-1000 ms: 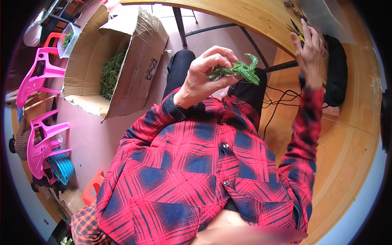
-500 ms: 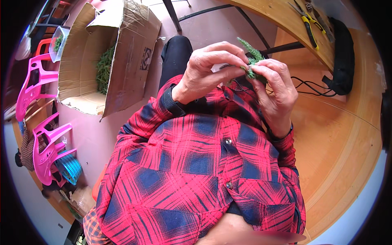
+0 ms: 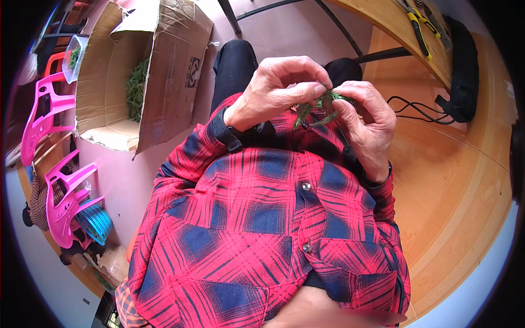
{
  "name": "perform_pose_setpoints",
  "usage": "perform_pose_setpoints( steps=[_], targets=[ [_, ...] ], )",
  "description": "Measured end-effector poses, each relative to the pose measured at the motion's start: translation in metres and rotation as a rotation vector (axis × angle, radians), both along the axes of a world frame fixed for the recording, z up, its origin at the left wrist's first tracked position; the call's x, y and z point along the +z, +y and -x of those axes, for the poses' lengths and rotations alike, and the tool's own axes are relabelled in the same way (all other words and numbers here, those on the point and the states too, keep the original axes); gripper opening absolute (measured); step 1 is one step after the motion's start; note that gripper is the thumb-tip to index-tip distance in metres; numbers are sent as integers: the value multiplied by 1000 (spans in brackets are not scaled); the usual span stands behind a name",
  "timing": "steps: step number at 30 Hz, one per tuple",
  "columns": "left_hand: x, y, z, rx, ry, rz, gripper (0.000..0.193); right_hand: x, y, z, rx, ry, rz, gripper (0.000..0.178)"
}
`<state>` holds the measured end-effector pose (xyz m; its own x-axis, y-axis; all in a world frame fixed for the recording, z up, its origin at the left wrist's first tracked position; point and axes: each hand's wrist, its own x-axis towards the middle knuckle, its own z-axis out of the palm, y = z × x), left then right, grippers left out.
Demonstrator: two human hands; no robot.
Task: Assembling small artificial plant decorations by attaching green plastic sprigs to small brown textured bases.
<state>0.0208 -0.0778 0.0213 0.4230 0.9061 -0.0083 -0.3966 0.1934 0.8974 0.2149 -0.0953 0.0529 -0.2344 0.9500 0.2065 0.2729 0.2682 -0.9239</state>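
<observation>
Small needled leaves fan out from a green artificial sprig (image 3: 316, 116), which hangs between my two hands in front of my shirt. My right hand (image 3: 371, 121) pinches the sprig near its base with thumb and fingers. On the other side, my left hand (image 3: 279, 87) is curled, thumb and forefinger closed together right at the sprig's upper end. Whatever lies between those left fingertips is too small to tell. Several leaf tips point down and to the left, below the left thumb.
An open cardboard box (image 3: 174, 82) with green sprigs (image 3: 136, 90) stands at left. Beyond it are pink plastic chairs (image 3: 49, 109) and a blue basket (image 3: 97, 221). A wooden table (image 3: 377, 13) at upper right bears yellow-black pliers (image 3: 419, 34). A black cable (image 3: 418, 104) lies nearby.
The sprig has turned: its leaves stuck up above my hands before and now hang down to the left. My left hand has shifted slightly; the right still grips the sprig.
</observation>
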Motion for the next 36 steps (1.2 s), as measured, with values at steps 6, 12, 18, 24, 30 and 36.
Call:
perform_pose_setpoints(
  steps=[6,12,18,24,30,36],
  targets=[
    [-19,12,-2,82,72,-561,23,0,1,-1,7,-167,-233,22],
    [-7,11,-2,201,353,-827,27,-2,1,-4,12,-249,-333,24],
    [-15,13,0,139,294,-703,21,-9,3,-5,36,-157,-188,21],
    [-17,8,-2,96,180,-425,18,-10,-3,-5,16,39,253,15],
    [-13,6,2,-4,105,-75,16,-13,-3,-5,30,104,323,13],
    [-16,8,3,-81,-42,217,19,-16,2,-9,63,276,576,14]
  ],
)
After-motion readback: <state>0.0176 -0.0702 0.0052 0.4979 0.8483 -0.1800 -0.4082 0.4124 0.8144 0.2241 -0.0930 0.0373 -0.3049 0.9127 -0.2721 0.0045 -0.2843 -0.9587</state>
